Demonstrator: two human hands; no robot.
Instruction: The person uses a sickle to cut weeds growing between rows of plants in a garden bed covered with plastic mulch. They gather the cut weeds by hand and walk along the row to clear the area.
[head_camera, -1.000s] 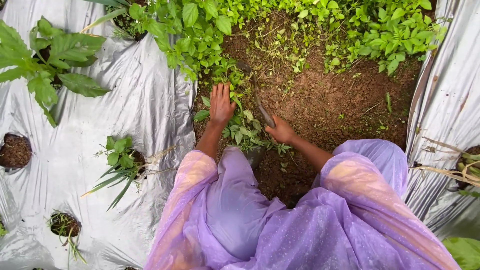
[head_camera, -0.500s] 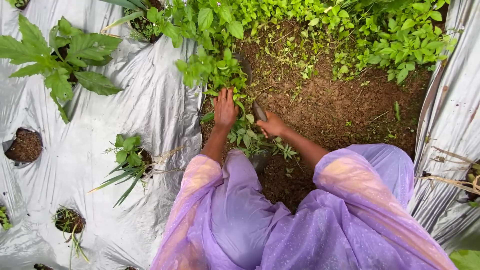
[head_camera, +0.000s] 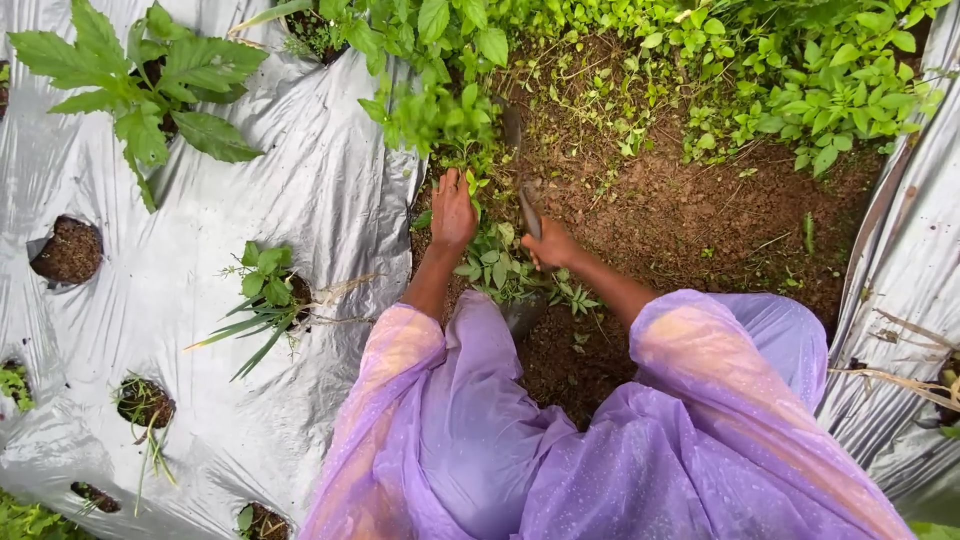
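Both arms have reached farther forward: left hand (head_camera: 453, 212) grasps weeds (head_camera: 445, 120), fingers curled; right hand (head_camera: 548, 247) grips a blade tool (head_camera: 527, 210).

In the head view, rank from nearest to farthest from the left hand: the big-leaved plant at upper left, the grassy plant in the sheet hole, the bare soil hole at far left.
From the left hand:
1. Grassy plant, lower left.
2. Big-leaved plant, upper left.
3. Bare soil hole, far left.
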